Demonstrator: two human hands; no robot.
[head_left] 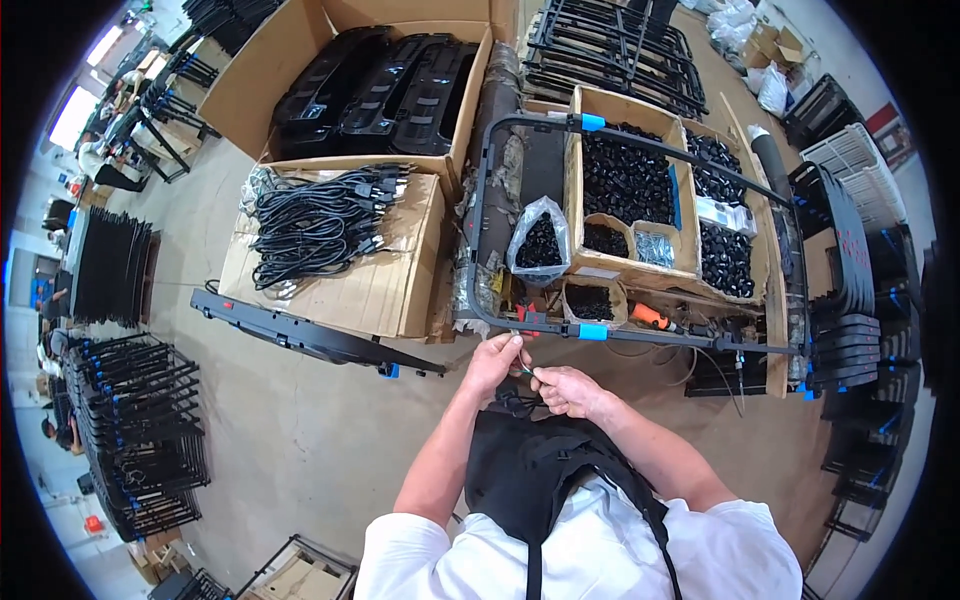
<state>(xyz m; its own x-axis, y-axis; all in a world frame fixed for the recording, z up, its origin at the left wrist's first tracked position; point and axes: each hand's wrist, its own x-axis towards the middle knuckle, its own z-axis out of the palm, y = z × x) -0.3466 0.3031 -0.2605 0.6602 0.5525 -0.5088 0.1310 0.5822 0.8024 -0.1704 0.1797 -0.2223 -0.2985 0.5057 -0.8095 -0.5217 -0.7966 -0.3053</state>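
Close to the near rail of a black metal tube frame (660, 340), my left hand (491, 364) is closed, thumb and fingers pinching a thin wire (526, 369). Just to its right and a little nearer, my right hand (570, 390) grips the same wire in a pinch. Only a short, partly greenish stretch shows between the hands, and its ends are hard to make out. Blue tape (593, 332) is wrapped round the near rail above my right hand. A black cable bundle (515, 402) hangs under my hands, partly hidden.
The frame rests over a workbench with a wooden bin (575, 200) of small black parts and screws. An orange-handled tool (652, 317) lies behind the near rail. Coiled black power cords (325, 222) sit on a cardboard box (400, 290) at left, above a long black panel (300, 333).
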